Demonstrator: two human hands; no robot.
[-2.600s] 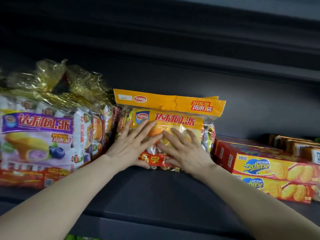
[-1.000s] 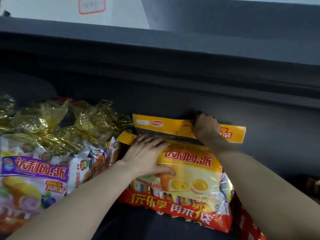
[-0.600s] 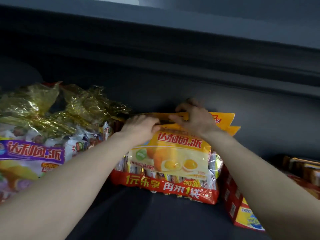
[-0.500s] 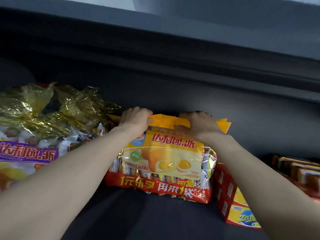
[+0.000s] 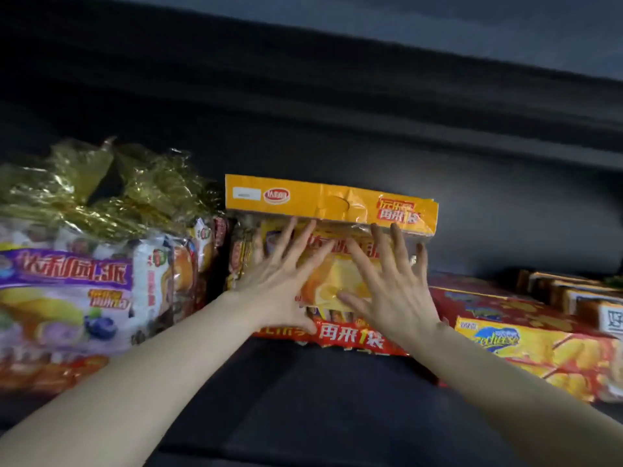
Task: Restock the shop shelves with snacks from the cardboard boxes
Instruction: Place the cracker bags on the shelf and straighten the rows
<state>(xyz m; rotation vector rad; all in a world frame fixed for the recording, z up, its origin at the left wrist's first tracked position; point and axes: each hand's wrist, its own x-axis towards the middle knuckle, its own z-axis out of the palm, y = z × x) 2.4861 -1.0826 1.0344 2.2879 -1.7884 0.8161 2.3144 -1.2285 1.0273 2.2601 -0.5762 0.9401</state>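
yellow snack bag (image 5: 337,274) is stood on the dark shelf (image 5: 320,399) between the purple bag (image 5: 67,298) and the red biscuit boxes (image 5: 505,318), with left hand (image 5: 279,288) and right hand (image 5: 387,291) laid flat on its front, fingers spread, nothing gripped. best pushed back evenly so the header (image 5: 332,203) isn't crumpled, imo.

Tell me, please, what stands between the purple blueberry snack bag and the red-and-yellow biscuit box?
In the head view, the yellow-headed clear bag of snack pies stands there, with the left hand and right hand spread over its front.
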